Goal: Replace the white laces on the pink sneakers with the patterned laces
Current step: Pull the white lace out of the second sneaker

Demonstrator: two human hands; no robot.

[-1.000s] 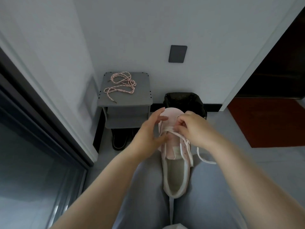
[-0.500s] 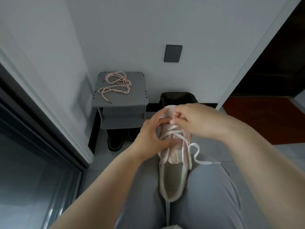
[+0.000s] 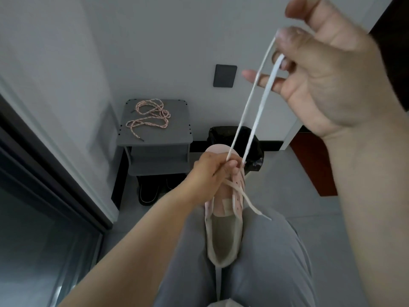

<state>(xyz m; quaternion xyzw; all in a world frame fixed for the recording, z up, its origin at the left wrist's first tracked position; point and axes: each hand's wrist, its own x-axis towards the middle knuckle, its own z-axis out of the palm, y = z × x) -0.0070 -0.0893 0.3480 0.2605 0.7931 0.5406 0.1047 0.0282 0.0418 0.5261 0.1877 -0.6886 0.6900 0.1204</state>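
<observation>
White lace [image 3: 254, 111] loop pinched in raised right hand [image 3: 327, 69].

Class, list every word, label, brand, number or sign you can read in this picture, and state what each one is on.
No text can be read anywhere in this view.
Pale tab on the tongue of the pink sneaker: too blurred to show any lettering.
Dark wall plate: blank.
White lace, patterned laces, grey stand: no markings seen.

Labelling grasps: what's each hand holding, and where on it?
Right hand holds the white lace by the top of a pulled-up loop; left hand grips the pink sneaker around its forefoot.
</observation>
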